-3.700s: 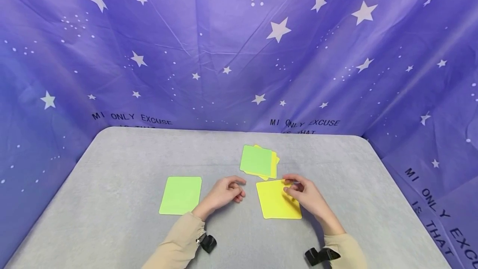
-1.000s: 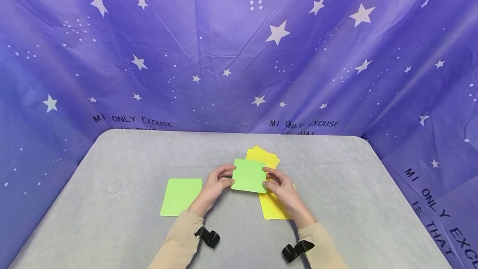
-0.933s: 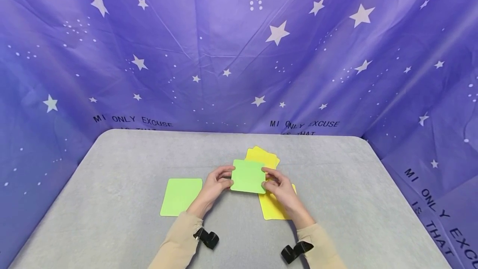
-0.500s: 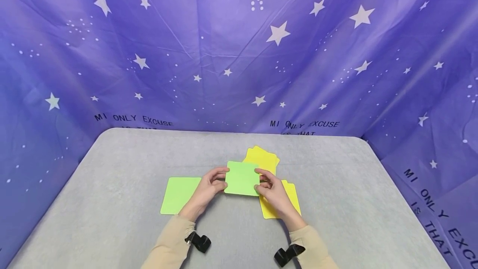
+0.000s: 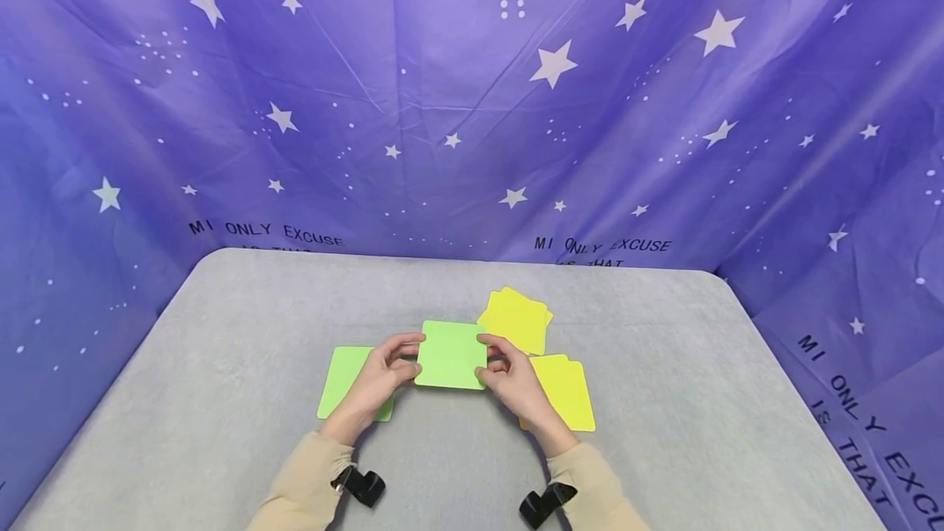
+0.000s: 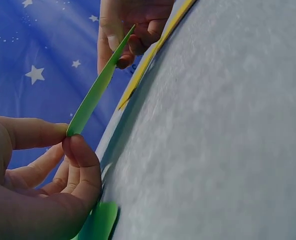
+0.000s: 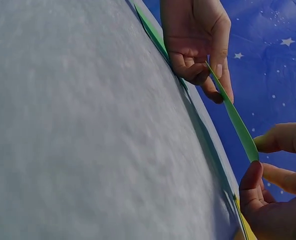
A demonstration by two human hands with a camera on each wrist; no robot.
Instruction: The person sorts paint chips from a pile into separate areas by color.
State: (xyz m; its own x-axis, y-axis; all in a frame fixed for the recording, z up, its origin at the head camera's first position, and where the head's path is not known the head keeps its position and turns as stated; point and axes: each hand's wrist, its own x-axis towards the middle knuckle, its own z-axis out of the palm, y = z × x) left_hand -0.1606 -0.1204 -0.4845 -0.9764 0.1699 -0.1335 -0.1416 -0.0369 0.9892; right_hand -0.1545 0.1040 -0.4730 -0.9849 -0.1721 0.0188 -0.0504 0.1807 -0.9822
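Observation:
A square green card (image 5: 451, 356) is held up between both hands, off the table. My left hand (image 5: 379, 379) pinches its left edge between thumb and fingers. The opposite edge is pinched by my right hand (image 5: 512, 375). In the left wrist view the held card (image 6: 95, 97) stands tilted, apart from the tabletop. Another green card (image 5: 341, 379) lies flat on the left, partly hidden beneath the left hand and wrist. Overlapping yellow cards (image 5: 568, 392) lie to the right, partly behind the right hand.
A small fanned pile of yellow cards (image 5: 519, 322) lies farther back, right of centre. The grey table (image 5: 221, 318) has rounded far corners and backs onto a purple star-patterned cloth (image 5: 457, 47).
A green card lay on top of the back pile 3.7 seconds ago; both hands now hold it. Over the last second they have carried it left, uncovering more of the yellow cards.

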